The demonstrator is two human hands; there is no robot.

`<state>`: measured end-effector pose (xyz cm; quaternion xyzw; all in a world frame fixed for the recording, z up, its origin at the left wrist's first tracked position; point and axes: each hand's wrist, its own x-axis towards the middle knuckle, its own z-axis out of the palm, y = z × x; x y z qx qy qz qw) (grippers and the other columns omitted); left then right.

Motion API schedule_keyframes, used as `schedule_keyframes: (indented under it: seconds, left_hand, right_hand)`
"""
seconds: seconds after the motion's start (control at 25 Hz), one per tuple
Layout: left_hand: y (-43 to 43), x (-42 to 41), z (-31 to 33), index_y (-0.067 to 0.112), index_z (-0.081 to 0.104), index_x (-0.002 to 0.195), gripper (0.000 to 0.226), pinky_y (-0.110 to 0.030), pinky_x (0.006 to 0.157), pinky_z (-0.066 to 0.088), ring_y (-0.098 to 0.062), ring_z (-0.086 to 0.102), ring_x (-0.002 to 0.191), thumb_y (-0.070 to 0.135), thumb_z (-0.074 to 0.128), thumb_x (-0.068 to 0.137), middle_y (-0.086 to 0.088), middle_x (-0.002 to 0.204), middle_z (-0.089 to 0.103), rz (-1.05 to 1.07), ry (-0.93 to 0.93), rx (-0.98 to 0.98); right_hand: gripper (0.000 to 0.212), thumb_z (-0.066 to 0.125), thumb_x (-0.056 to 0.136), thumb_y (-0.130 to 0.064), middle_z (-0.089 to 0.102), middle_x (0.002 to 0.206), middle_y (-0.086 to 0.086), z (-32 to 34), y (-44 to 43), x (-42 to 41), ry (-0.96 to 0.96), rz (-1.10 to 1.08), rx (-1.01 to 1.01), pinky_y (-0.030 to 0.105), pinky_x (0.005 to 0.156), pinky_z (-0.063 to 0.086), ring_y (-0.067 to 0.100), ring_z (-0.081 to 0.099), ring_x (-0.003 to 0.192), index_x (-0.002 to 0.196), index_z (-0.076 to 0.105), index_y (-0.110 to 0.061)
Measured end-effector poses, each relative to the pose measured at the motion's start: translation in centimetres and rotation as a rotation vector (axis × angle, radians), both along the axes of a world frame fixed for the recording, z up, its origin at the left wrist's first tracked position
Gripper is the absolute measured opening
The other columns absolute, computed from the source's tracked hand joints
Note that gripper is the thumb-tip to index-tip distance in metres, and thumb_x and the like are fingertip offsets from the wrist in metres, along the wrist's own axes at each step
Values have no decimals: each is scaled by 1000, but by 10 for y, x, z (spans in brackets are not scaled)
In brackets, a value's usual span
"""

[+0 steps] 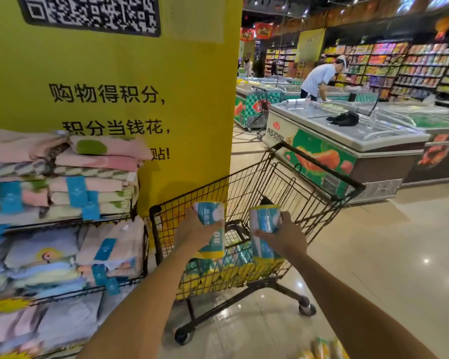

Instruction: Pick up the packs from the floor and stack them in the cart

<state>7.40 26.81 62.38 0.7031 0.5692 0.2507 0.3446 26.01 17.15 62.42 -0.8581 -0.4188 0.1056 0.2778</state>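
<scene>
The person's left hand has its fingers and thumb curled round a teal and yellow pack, gripping it about the middle; the pack stands roughly upright above the cart, just inside the corner of the wire basket nearest the yellow pillar. The right hand grips a second pack of the same kind, fingers wrapped round its side and fingertips showing on its front face; this one hangs over the middle of the basket, close to the near rim; the two packs are side by side and apart, not touching. More packs lie along the bottom of the basket, under both hands; the cart's black handle is at the far end, towards the freezers. At the bottom edge of the view, beside the right forearm, a few blurred yellow packs on the floor show; a wire rack of folded textiles stands left of the cart, against the pillar.
</scene>
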Motion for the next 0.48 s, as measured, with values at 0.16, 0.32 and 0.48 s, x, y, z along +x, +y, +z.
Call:
schedule_keyframes:
  seconds: [0.16, 0.32, 0.48]
  left_hand:
    - [72, 48, -23, 12, 37, 121, 66, -29, 66, 47, -27, 62, 100, 52, 68, 80, -7, 120, 58, 29, 46, -14]
    - [140, 105, -57, 17, 38, 115, 59, -26, 68, 41, -22, 59, 94, 48, 72, 78, 1, 108, 56, 50, 26, -63]
    - [195, 158, -97, 24, 41, 107, 60, -33, 76, 52, -19, 61, 86, 55, 76, 69, 1, 105, 64, 102, 36, -161]
  right_hand:
    - [75, 71, 70, -62, 66, 104, 3, -20, 81, 44, 11, 21, 5, 34, 66, 58, 23, 68, 79, 121, 41, -16]
    - [82, 71, 68, -64, 65, 103, 3, -51, 162, 101, 12, 75, -21, 40, 67, 59, 23, 67, 80, 126, 40, -15]
    - [75, 71, 67, -63, 63, 103, 1, -82, 226, 160, 23, 113, -151, 37, 73, 57, 21, 65, 86, 119, 42, -18]
